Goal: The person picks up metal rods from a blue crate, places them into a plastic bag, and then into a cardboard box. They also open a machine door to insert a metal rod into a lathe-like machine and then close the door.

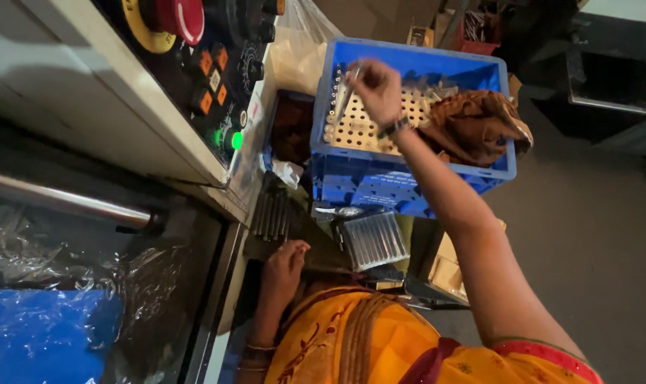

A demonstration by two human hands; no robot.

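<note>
Grey workshop floor (593, 235); blue crate (408, 181) beside machine control panel (216, 78).

Right hand (376, 89) holds metal rod (348, 92) over blue crate (408, 186)

Dark bench (316, 238) beside machine control panel. On it: blue plastic crate (408, 181) at far end; row of dark metal rods (272, 213) near panel edge; clear tray of thin metal pins (375, 240) just below crate; white crumpled scrap (289, 173) beside crate's left corner.
</note>
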